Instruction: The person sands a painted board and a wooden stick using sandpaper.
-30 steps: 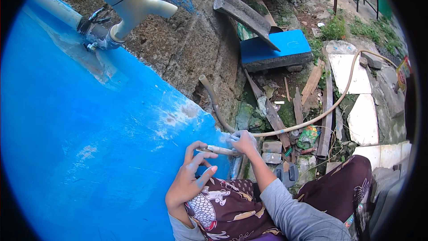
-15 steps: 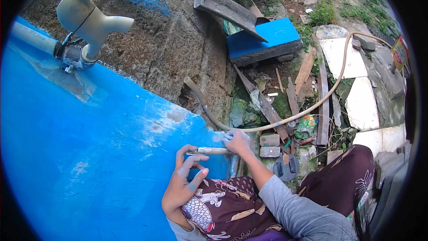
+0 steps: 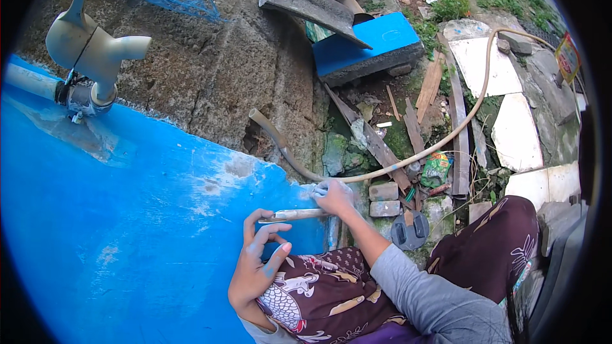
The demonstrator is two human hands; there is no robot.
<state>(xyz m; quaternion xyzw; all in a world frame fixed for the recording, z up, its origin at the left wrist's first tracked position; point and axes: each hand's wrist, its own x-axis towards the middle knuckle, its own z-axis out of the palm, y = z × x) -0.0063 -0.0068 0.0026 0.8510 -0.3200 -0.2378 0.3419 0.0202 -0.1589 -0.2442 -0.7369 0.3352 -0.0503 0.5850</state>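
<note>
My left hand [image 3: 260, 271] is open in front of the blue-painted surface [image 3: 146, 229], its fingers curved and the thumb apart. Its index fingertip meets the left end of a thin, pale stick-like piece [image 3: 299, 215], and the middle finger lies just below. That piece runs level toward my right wrist. Pressed against the worn, whitish corner of the blue surface is my right hand [image 3: 335, 197], fingers closed together. Whatever those fingers hold is hidden. Greyish-blue smudges mark both hands.
A white tap [image 3: 95, 44] on a pipe stands at the upper left. A beige hose [image 3: 456, 146] curves across the right side. Beyond lie a blue-topped block [image 3: 392, 35], wooden planks [image 3: 459, 153], white slabs [image 3: 517, 130], small bricks [image 3: 384, 208] and a green packet [image 3: 437, 169].
The view has shifted slightly, so the tap and blocks sit farther left and higher. My right hand stays at the corner, and my left keeps its place by the pale piece.
</note>
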